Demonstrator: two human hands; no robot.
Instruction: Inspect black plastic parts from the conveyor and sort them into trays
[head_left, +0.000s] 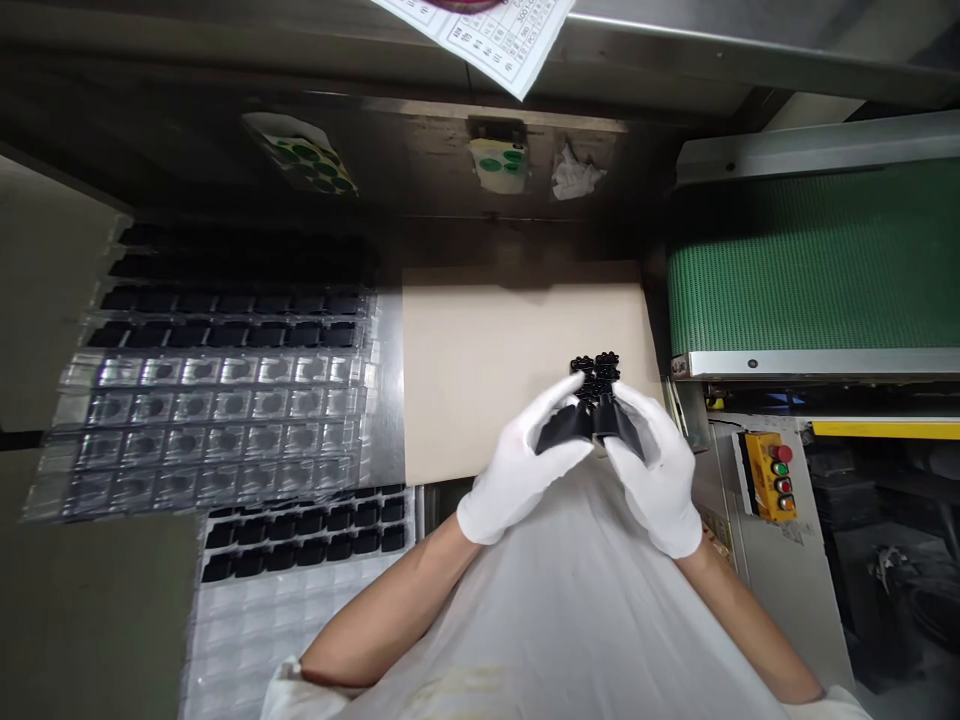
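Grip state: both gloved hands clenched on one black molded part (pixel 596 405), left hand (pixel 525 465) and right hand (pixel 660 470) symmetric, equally near. Part is held above the beige board (pixel 480 370) on the bench, knobbed end pointing away from the body, long axis fore-aft. Blister trays (pixel 217 400) lie well left.

Both forearms bare, converging forward at centre. Left hand (pixel 521 470) and right hand (pixel 656 470) in white gloves, held close together, fingers curled inward in a closed grip, thumbs directed toward each other.
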